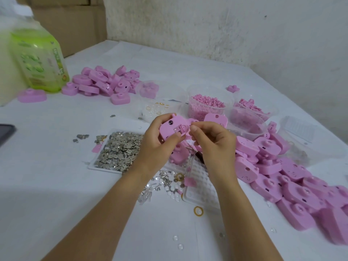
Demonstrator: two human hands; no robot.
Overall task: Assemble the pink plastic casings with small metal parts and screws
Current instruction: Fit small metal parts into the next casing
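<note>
My left hand (158,138) grips a pink plastic casing (172,126) above the table, its inner side facing up. My right hand (212,142) pinches at the casing's right edge with thumb and forefinger; whatever sits between the fingertips is too small to make out. A white tray of small metal parts (118,149) lies just left of my hands. Loose metal bits and clear lenses (165,180) are scattered under my forearms. A dark-handled tool (197,156) lies beneath my right hand.
Piles of pink casings lie at the back left (105,83) and along the right (282,176). Clear tubs hold small pink parts (206,105). A green bottle (40,59) stands far left, a dark phone (5,130) at the left edge. A white grid tray (201,187) sits near my right forearm.
</note>
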